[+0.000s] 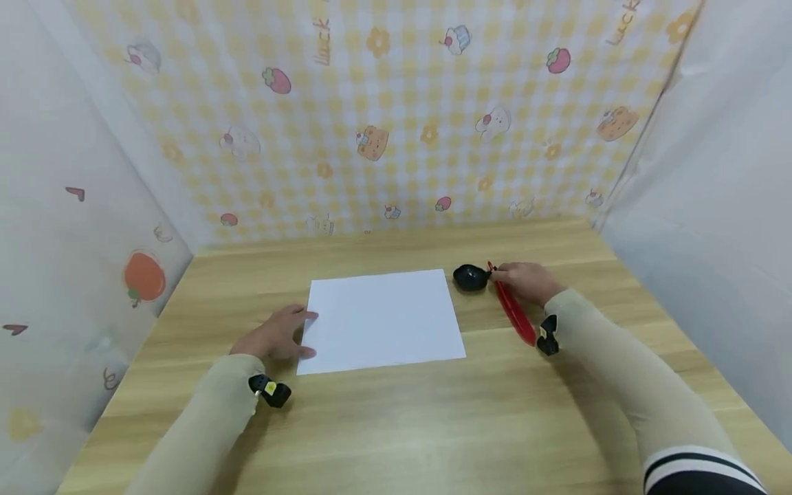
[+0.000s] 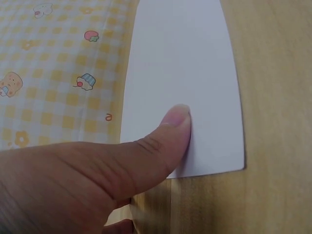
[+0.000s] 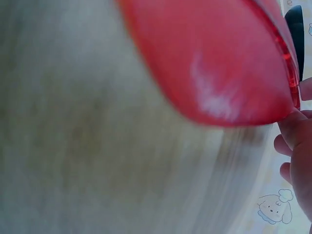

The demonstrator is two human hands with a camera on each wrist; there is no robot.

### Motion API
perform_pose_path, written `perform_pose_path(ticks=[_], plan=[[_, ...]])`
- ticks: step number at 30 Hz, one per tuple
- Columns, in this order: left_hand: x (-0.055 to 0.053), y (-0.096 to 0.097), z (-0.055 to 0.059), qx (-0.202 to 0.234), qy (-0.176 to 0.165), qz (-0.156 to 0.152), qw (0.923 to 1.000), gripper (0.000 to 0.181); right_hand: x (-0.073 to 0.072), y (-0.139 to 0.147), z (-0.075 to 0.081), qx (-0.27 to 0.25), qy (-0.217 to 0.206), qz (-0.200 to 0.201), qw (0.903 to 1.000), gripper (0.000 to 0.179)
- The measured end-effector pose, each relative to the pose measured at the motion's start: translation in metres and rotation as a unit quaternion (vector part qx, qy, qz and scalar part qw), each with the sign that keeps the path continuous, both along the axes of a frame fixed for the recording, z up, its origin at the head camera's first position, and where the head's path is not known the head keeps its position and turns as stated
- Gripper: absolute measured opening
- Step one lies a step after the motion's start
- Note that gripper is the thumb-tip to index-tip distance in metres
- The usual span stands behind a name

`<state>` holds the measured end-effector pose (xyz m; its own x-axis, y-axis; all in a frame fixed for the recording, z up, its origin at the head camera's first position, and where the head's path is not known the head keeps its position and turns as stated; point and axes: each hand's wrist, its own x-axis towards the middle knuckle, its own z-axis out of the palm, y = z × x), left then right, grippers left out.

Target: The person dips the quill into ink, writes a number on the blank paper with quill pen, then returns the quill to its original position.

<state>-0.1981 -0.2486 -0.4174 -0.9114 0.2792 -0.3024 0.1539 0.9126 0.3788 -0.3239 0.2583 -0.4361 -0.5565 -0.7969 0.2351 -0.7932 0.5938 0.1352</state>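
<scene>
A white sheet of paper (image 1: 383, 320) lies flat on the table. My left hand (image 1: 278, 333) rests at its left edge, fingers spread. In the left wrist view the straight thumb (image 2: 165, 131) lies on top of the paper (image 2: 183, 63). To the right of the sheet, my right hand (image 1: 529, 282) pinches the far end of a long, glossy red item (image 1: 515, 313), whose kind I cannot tell. Up close, the red item (image 3: 214, 63) tapers to a tip at the right fingers (image 3: 295, 129). A rounded black object (image 1: 470, 278) with a narrow neck sits by the right fingertips.
The wooden table (image 1: 396, 426) reaches back to a yellow checked cloth (image 1: 396, 137) hanging behind it. White sheets hang along the left side (image 1: 68, 227) and the right side (image 1: 724, 206). Each wrist carries a small black camera, such as the left one (image 1: 272, 390).
</scene>
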Motion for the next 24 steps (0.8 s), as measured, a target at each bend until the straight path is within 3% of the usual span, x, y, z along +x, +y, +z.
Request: perform_pose_path(ticks=[9,16,24], plan=[[-0.001,-0.001,0.000,-0.002,0.020,-0.011,0.9997,0.075,-0.001,-0.001,0.001,-0.035,0.011,-0.018,0.9991,0.022],[-0.004,0.001,0.004,0.003,0.004,0.002,1.0000,0.077,-0.002,0.001,0.006,-0.067,0.012,-0.017,0.9975,0.025],[-0.005,0.002,0.005,0.003,0.010,0.000,0.9999,0.078,0.000,0.002,0.010,-0.111,-0.023,-0.061,0.9917,0.025]])
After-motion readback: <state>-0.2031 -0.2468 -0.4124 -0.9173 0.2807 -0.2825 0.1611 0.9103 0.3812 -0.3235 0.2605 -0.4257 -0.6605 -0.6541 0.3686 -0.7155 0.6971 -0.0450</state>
